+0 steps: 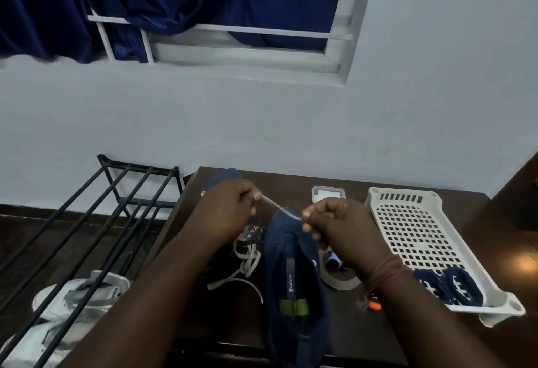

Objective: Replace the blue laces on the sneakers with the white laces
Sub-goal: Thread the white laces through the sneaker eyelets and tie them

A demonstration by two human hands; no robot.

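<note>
Navy knit, 1 blue sneaker [294, 289] lies on the dark table [364, 193] with its heel nearest, and above its toe the left hand [225, 210] and right hand [334, 222] each pinch an end of a taut stretch of white lace [281, 209]. More white lace [247, 262] lies loose left of the shoe, under the left forearm. Right of it, a white perforated basket [413, 228] holds 2 coils of blue laces [448, 286]; white shoes [78, 295] sit under a black rack [116, 207] at far left.
</note>
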